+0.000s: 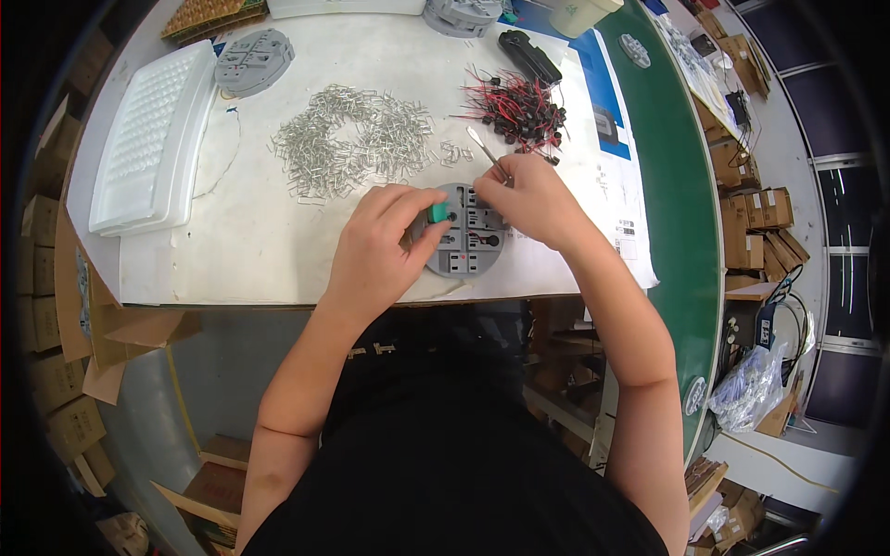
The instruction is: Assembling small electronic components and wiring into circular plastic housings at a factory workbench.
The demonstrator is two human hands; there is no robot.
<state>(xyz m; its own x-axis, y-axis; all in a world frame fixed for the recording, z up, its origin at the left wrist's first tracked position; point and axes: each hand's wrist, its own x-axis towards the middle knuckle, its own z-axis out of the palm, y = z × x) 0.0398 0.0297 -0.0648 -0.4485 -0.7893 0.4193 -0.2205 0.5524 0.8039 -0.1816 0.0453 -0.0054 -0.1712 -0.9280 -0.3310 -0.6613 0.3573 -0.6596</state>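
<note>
Under my hands, near the table's front edge, lies a round grey fixture (469,251) with dark slots and a small black part with red wire in it. My left hand (382,236) pinches a small green piece (438,213) between thumb and index finger, at the fixture's left side. In my right hand (536,196) is a slim metal tool (486,154); its flattened pale end sticks up past the fingers, and its other end is hidden. The right fingers are closed over the fixture's upper right edge. A few bent metal clips (451,152) lie just beyond the fixture.
A wide heap of metal clips (348,139) covers the middle. Black parts with red wires (521,111) are piled at the right, beside a black device (530,57). A white tray (153,139) and another grey fixture (255,63) stand left. A pale cup (582,14) is at the back.
</note>
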